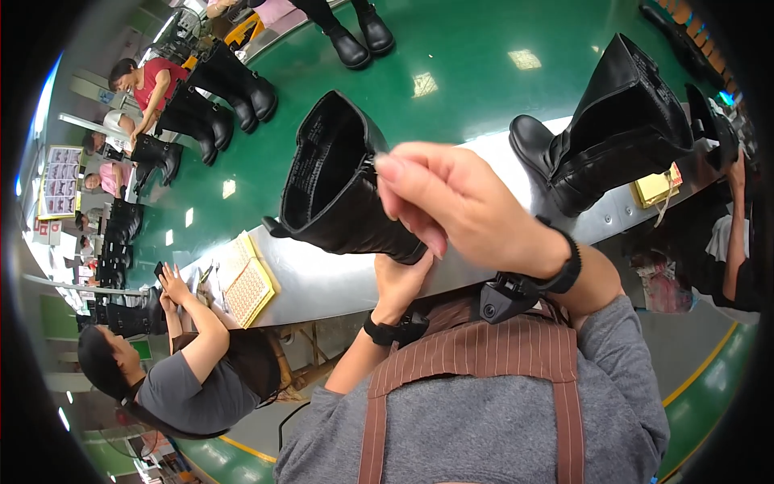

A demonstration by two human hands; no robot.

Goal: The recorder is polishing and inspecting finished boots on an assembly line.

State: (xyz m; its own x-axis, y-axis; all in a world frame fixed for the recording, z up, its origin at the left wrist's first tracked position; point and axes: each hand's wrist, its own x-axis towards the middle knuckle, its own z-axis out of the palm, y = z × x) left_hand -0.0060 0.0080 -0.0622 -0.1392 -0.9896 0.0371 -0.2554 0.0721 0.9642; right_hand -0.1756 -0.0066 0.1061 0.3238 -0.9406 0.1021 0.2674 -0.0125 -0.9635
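Observation:
A tall black boot (334,189) is lifted over the steel ledge (322,282), its open shaft turned toward me. My right hand (459,206) pinches the boot's shaft at its rim, fingers closed on the leather. My left hand (401,281) grips the boot from underneath, near its lower end, and is mostly hidden by the boot and my right hand. Both wrists carry black bands. A second tall black boot (613,121) stands on the ledge to the right, untouched.
Behind the ledge runs a green conveyor belt (451,73) with several black boots (226,89) along its far left. A yellow-edged open booklet (248,284) lies on the ledge. A seated person (185,379) at lower left holds a phone; another person's arm (735,234) is at the right.

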